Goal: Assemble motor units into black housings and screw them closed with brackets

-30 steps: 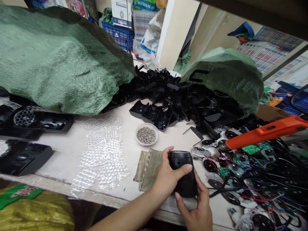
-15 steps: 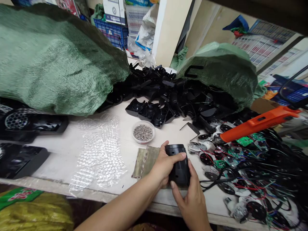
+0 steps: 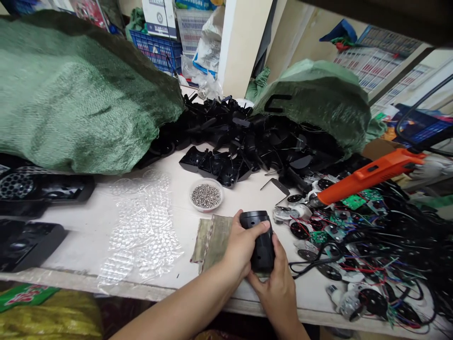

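Note:
Both hands hold a black plastic housing (image 3: 261,238) just above the front edge of the white table (image 3: 106,222). My left hand (image 3: 240,248) wraps its left side, thumb lying across the top. My right hand (image 3: 278,283) cups it from below and the right, fingers closed on it. A folded olive cloth (image 3: 211,240) lies under my left hand. A small clear dish of metal screws (image 3: 205,195) sits just beyond the cloth.
A heap of black plastic parts (image 3: 247,141) spills between two green woven sacks (image 3: 81,89) (image 3: 318,101). Wired motors and circuit boards (image 3: 354,236) crowd the right, with an orange power tool (image 3: 368,177) above them. Clear lens sheets (image 3: 141,231) lie left; black casings (image 3: 28,208) far left.
Both hands have kept their hold on the housing and turned it a little, my right hand sliding further under it. The view has drifted slightly right and down.

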{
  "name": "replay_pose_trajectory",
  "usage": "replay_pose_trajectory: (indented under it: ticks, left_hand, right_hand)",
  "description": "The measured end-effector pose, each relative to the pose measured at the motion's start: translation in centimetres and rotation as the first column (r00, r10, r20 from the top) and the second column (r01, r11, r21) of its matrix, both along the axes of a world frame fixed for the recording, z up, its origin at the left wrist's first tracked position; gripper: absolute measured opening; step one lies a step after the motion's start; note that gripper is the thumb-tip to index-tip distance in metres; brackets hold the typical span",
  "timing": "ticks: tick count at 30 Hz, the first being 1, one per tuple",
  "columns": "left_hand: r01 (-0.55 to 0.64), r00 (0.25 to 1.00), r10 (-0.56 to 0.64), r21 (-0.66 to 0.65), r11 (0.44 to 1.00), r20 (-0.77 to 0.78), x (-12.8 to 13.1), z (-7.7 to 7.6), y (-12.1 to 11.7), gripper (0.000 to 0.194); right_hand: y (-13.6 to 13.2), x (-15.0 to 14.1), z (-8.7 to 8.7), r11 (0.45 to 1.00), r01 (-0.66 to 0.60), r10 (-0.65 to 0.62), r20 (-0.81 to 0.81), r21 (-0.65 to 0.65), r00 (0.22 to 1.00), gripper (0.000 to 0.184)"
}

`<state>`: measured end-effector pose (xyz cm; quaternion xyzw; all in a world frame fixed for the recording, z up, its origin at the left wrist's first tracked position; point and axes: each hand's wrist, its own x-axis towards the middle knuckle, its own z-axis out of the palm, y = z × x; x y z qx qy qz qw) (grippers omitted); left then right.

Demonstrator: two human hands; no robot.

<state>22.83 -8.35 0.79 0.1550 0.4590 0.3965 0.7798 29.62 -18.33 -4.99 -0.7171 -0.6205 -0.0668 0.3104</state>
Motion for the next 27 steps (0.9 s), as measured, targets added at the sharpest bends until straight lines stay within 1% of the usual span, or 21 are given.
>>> replay_pose_trajectory:
  ticks: [3,5,6,8,9,11,12,14,16,18,20,23,24,25,27]
  left_hand:
    - [-0.025,1.000,0.025,0.039,0.999,0.001,-0.3,0.2,-0.5,0.087]
    - [-0.014,1.000,0.012,0.063,0.998,0.024,-1.1,0.2,-1.0,0.087]
    - [0.004,0.999,-0.007,0.086,0.996,0.036,-1.6,0.2,-1.3,0.088]
    - [0.071,0.995,-0.084,0.203,0.977,0.054,-2.8,0.0,-2.0,0.092]
    - [0.114,0.990,-0.134,0.288,0.951,0.051,-3.3,-0.2,-2.3,0.094]
    - [0.197,0.974,-0.227,0.445,0.873,0.015,-4.2,-0.7,-3.0,0.096]
    - [0.229,0.966,-0.258,0.492,0.840,-0.009,-4.4,-0.9,-3.2,0.095]
    - [0.269,0.957,-0.285,0.516,0.813,-0.049,-4.7,-1.2,-3.6,0.094]
    - [0.290,0.953,-0.289,0.519,0.804,-0.086,-4.7,-1.3,-3.7,0.094]
    - [0.295,0.954,-0.278,0.529,0.796,-0.115,-4.6,-1.2,-3.6,0.092]
    - [0.295,0.954,-0.274,0.531,0.794,-0.120,-4.4,-1.0,-3.5,0.091]
    - [0.287,0.956,-0.277,0.501,0.816,-0.097,-3.9,-1.0,-3.0,0.095]
    - [0.294,0.956,-0.261,0.486,0.823,-0.135,-3.7,-1.1,-2.8,0.094]
    - [0.308,0.950,-0.234,0.475,0.825,-0.208,-3.6,-1.2,-2.6,0.091]
    - [0.341,0.903,-0.144,0.471,0.814,-0.404,-3.7,-1.3,-1.9,0.084]
  right_hand:
    - [-0.6,0.3,0.4,0.998,-0.038,0.034,-0.074,-0.049,0.997,0.077]
    - [-1.2,0.9,1.3,0.980,-0.137,0.108,-0.189,-0.143,0.976,0.075]
    - [-1.4,1.3,1.8,0.964,-0.195,0.140,-0.277,-0.182,0.951,0.073]
    - [-1.7,2.2,2.9,0.941,-0.277,0.155,-0.483,-0.192,0.862,0.068]
    - [-1.7,2.6,3.4,0.940,-0.293,0.141,-0.581,-0.175,0.802,0.065]
    - [-1.4,3.3,4.1,0.943,-0.304,0.113,-0.729,-0.135,0.675,0.060]
    - [-1.1,3.6,4.3,0.939,-0.324,0.113,-0.781,-0.119,0.614,0.059]
    - [-0.5,3.8,4.5,0.923,-0.374,0.128,-0.849,-0.087,0.512,0.059]
    - [-0.1,3.8,4.5,0.920,-0.388,0.147,-0.874,-0.050,0.462,0.060]
    - [0.0,3.6,4.5,0.929,-0.367,0.152,-0.872,-0.035,0.466,0.060]
    - [0.2,3.2,4.4,0.940,-0.338,0.145,-0.858,-0.036,0.493,0.062]
    - [1.0,2.7,4.2,0.956,-0.284,0.103,-0.820,-0.075,0.563,0.059]
    - [1.4,2.7,4.1,0.960,-0.261,0.075,-0.800,-0.104,0.596,0.056]
    - [2.0,2.6,4.1,0.961,-0.239,0.044,-0.775,-0.140,0.631,0.051]
    - [3.1,2.8,4.2,0.951,-0.217,-0.002,-0.709,-0.219,0.705,0.044]
